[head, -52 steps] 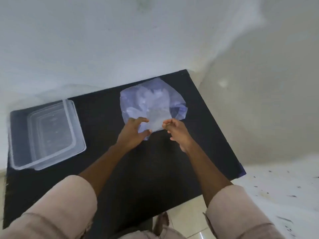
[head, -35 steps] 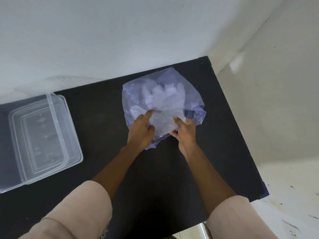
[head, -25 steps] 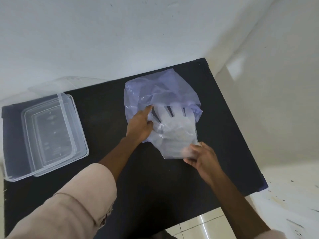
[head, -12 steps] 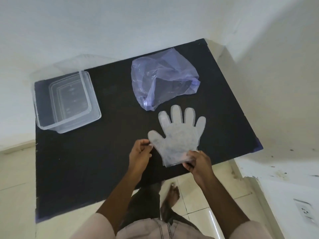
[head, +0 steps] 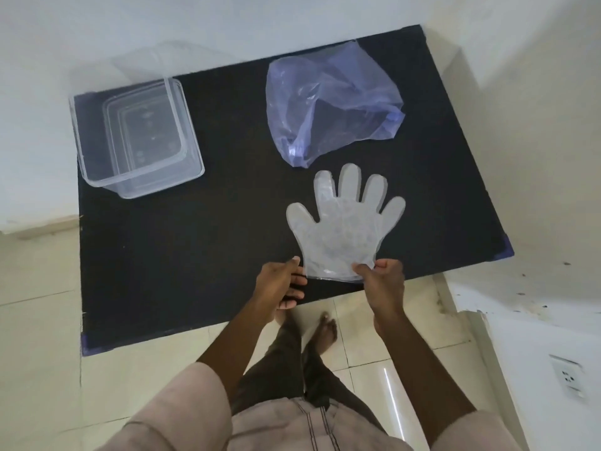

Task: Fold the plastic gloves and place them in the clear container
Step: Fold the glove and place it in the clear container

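A see-through plastic glove (head: 343,226) lies flat on the black table (head: 195,242), fingers pointing away from me. My right hand (head: 382,281) pinches the right corner of its cuff. My left hand (head: 281,283) is at the cuff's left corner, fingers curled, touching the edge. The clear container (head: 136,138) stands open at the table's far left, nothing in it. A crumpled bluish plastic bag (head: 328,105) lies beyond the glove.
White walls close in behind and to the right of the table. The near table edge runs just under my hands, with tiled floor and my feet (head: 320,333) below. A wall socket (head: 567,379) sits low on the right.
The glove came out of the bluish bag and was drawn toward me onto the table. My left hand left the bag and moved to the cuff. The view has pulled back.
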{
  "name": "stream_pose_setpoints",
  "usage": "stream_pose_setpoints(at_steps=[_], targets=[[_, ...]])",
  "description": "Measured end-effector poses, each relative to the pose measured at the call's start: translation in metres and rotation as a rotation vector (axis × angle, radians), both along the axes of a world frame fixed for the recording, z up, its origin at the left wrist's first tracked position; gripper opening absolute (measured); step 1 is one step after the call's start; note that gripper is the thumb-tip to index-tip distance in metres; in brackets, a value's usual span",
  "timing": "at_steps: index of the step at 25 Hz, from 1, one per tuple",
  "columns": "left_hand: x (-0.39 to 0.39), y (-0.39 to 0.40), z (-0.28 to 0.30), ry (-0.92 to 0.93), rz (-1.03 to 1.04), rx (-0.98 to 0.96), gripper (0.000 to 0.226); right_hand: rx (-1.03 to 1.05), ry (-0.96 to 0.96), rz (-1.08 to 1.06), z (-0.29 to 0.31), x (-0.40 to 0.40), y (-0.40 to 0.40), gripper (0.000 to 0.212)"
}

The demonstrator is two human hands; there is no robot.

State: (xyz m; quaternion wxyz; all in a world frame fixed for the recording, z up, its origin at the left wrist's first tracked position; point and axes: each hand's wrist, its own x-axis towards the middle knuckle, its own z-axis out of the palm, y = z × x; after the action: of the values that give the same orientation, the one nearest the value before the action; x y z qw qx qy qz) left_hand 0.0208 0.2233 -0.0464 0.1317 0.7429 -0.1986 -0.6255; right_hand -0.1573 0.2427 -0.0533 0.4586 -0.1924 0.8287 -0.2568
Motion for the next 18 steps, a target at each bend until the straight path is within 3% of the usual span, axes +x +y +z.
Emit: stream_pose_setpoints(at_steps=[2,5,8,18], targets=[[-0.002,0.0,-0.001,-0.018,-0.009,-0.009,0.033,-0.014,0.287,0.143,0.007,-0.001,0.004,0.046],[-0.003,-0.003,-0.003,-0.059,-0.003,-0.036,0.027,-0.173,0.436,0.369,0.012,0.008,0.009,0.037],[0.002,-0.006,-0.006,-0.075,-0.032,-0.072,0.025,-0.253,0.391,0.519,0.009,0.02,0.008,0.026],[0.012,-0.015,-0.011,-0.124,-0.132,-0.002,0.022,-0.319,0.309,0.649,-0.007,0.036,0.007,0.015]])
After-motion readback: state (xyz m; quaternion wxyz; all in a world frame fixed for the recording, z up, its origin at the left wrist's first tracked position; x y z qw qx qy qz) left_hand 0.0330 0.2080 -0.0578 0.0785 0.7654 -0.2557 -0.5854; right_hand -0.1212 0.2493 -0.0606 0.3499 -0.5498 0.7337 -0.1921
